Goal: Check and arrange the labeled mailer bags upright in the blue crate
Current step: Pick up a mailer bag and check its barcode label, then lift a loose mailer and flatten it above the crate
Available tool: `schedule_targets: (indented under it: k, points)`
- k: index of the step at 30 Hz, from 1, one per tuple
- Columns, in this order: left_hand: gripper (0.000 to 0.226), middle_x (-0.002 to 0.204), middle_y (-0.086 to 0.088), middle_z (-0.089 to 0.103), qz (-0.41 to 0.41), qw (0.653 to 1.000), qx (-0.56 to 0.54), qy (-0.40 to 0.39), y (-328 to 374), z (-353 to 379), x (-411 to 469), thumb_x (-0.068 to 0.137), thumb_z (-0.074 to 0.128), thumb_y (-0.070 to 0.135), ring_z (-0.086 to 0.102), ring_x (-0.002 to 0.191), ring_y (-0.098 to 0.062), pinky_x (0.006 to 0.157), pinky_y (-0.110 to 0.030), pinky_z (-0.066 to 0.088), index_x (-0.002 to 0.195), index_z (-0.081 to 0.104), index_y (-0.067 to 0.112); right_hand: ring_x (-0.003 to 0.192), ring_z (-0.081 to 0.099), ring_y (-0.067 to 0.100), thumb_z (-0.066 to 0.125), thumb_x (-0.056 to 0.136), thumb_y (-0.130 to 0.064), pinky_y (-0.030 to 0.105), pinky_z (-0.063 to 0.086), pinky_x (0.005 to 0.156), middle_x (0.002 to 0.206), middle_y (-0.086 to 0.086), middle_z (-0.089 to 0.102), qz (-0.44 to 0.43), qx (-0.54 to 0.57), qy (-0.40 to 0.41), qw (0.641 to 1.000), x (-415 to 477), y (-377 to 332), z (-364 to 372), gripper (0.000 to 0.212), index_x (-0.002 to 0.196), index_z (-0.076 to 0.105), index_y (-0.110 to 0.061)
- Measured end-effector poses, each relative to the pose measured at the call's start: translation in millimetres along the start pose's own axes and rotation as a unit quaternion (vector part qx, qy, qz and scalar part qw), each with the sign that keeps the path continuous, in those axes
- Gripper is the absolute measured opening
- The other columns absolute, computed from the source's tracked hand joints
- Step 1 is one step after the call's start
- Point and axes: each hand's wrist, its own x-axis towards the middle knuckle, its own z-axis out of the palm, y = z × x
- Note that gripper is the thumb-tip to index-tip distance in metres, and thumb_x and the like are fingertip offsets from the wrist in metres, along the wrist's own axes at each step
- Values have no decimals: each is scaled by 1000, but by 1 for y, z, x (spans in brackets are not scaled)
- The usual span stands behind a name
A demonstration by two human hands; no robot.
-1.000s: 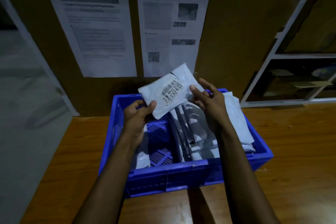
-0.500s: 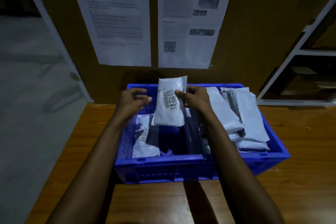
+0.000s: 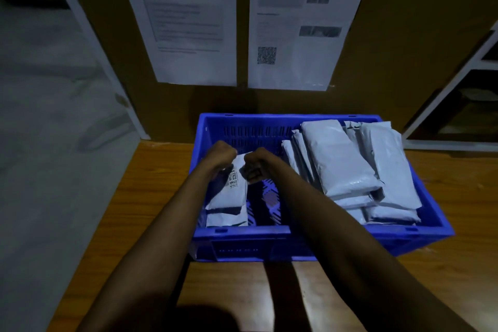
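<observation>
Head view: left hand (image 3: pixel 221 154) and right hand (image 3: pixel 258 163), fingers curled (knuckles up), pinch the top edge of one mailer bag (image 3: pixel 229 194). It stands on end, long axis steep, label (image 3: pixel 233 180) toward the camera, by the blue crate's (image 3: pixel 269 232) near-left corner. Other bags (image 3: pixel 339 162) lean at the right end.
</observation>
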Motion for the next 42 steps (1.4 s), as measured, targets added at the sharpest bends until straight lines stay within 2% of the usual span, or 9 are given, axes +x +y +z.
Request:
schedule_targets:
  k: [4,7,11,19,24,29,35,39,42]
  points:
    - [15,83,-14,55,-37,999,-2,-8,0,3,6,93,46,8,52,71,-22,60,-32,40,101,58,3,60,62,26,61,96,-2,34,54,62,82,24,68,-6,-35,28,999,21,16,14,25,71,57,0]
    - [25,94,-20,59,-49,998,24,-26,-3,5,8,93,48,10,60,86,-32,69,-34,44,113,59,-1,86,74,30,89,79,-32,35,58,65,96,17,72,-37,-196,92,976,26,21,17,39,91,67,-2]
    - [31,93,-16,55,-52,998,38,-25,-4,7,8,94,47,9,53,85,-29,69,-34,43,121,57,-3,81,74,25,89,78,-35,39,63,76,95,15,76,-38,-214,92,972,28,23,9,36,79,67,-6]
    - [31,126,-32,61,-35,992,115,-38,-5,10,3,94,45,9,62,108,-40,75,-38,46,118,59,-6,127,58,33,88,78,-41,38,51,92,141,17,56,-47,-319,57,945,27,27,10,78,135,51,-2]
    - [9,98,-18,56,-24,985,166,-44,-4,8,1,95,43,7,46,68,-20,56,-31,34,98,52,5,120,61,35,89,75,-45,43,55,93,134,15,57,-70,-307,82,946,19,24,4,69,123,56,-9]
    - [27,102,-24,71,6,998,37,54,0,3,5,90,47,12,70,91,-39,75,-50,60,106,67,4,110,68,33,82,80,-34,41,56,89,113,16,71,-176,-210,185,944,-11,-8,-17,36,105,70,-12]
    - [16,95,-14,76,127,977,-172,-9,59,7,-16,91,65,4,66,71,-23,51,-24,46,102,71,15,83,70,7,82,84,-38,13,48,71,93,-5,78,-337,-102,293,889,-137,-24,-99,25,102,79,-22]
    - [13,92,-10,74,187,971,-140,-46,100,44,-21,91,71,9,64,72,-16,47,-22,44,102,71,16,79,71,9,79,83,-50,31,56,79,83,-11,73,-278,-83,390,874,-187,28,-144,31,103,74,-27]
    - [12,87,-7,67,158,980,-109,-59,112,76,-14,89,75,20,57,69,-15,48,-21,42,99,67,19,96,69,14,79,79,-59,35,55,84,107,-7,73,-201,-114,400,887,-194,63,-151,44,113,70,-31]
